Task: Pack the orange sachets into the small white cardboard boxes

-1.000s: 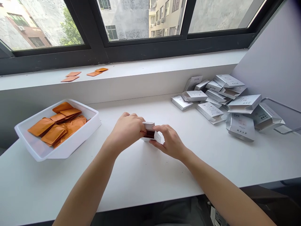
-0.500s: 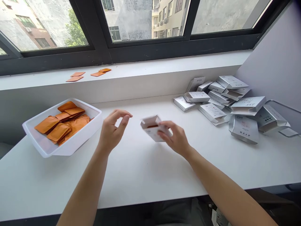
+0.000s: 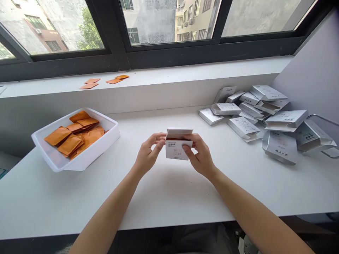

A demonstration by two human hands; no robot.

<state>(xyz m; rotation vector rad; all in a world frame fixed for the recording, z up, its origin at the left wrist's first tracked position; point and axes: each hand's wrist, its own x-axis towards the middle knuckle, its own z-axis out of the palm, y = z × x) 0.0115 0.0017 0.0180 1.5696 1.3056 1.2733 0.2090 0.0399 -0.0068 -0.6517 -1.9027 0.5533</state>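
A small white printed box (image 3: pixel 177 150) is held upright over the middle of the white table, its top flap raised and something orange-brown just showing at its opening. My right hand (image 3: pixel 198 153) grips the box by its right side, thumb on the front face. At the box's left edge, my left hand (image 3: pixel 150 152) has its thumb and fingers closed on the side. To the left, a white plastic bin (image 3: pixel 106 155) holds several orange packets (image 3: pixel 70 144).
Several white boxes (image 3: pixel 280 144), many with open ends, are heaped at the right beside a metal wire frame (image 3: pixel 324 119). More orange packets (image 3: pixel 114 81) lie on the windowsill (image 3: pixel 180 72). The table's front edge runs below my forearms.
My left hand has moved right and now touches the box. The box has been turned so its printed front faces me. The view has shifted slightly.
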